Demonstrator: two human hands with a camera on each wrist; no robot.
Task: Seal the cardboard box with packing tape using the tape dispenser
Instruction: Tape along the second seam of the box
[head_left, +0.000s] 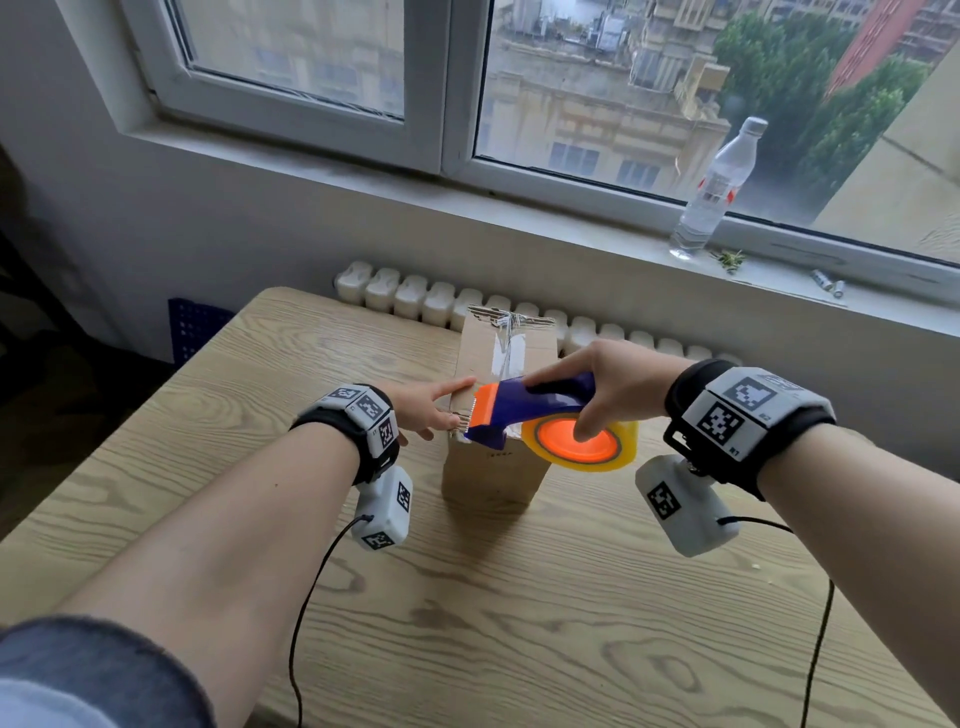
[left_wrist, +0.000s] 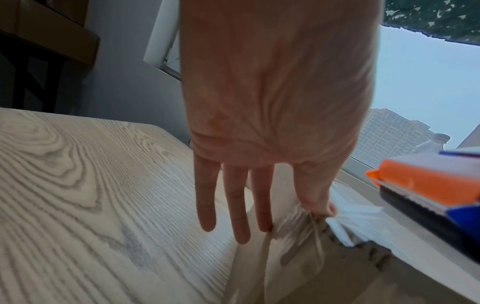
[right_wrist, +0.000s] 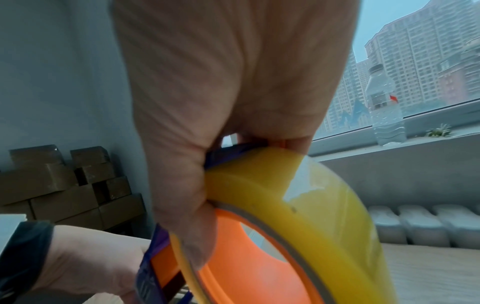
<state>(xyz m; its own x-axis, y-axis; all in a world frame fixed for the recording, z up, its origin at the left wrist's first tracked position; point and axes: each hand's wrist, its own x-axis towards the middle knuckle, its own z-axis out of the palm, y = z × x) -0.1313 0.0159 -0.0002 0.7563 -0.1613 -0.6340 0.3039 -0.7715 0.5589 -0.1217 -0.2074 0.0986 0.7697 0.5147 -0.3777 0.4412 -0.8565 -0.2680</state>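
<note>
A small brown cardboard box (head_left: 493, 467) stands on the wooden table (head_left: 519, 623), with clear tape (head_left: 511, 351) along its top seam. My right hand (head_left: 597, 387) grips the blue and orange tape dispenser (head_left: 524, 410) over the box's near top edge. Its yellowish tape roll (head_left: 579, 441) hangs off the box's right side, my thumb on the orange hub. My left hand (head_left: 431, 408) lies with straight fingers against the box's upper left edge, the index finger (left_wrist: 315, 197) pressing crumpled tape (left_wrist: 293, 224) at the corner. The dispenser's orange blade end (left_wrist: 426, 183) sits just right of that finger.
A radiator (head_left: 415, 299) runs behind the table under the window sill. A clear plastic bottle (head_left: 714, 192) stands on the sill at the right. Stacked cardboard boxes (right_wrist: 64, 189) sit against the wall to the left. Cables (head_left: 311, 597) trail from both wrist cameras across the table.
</note>
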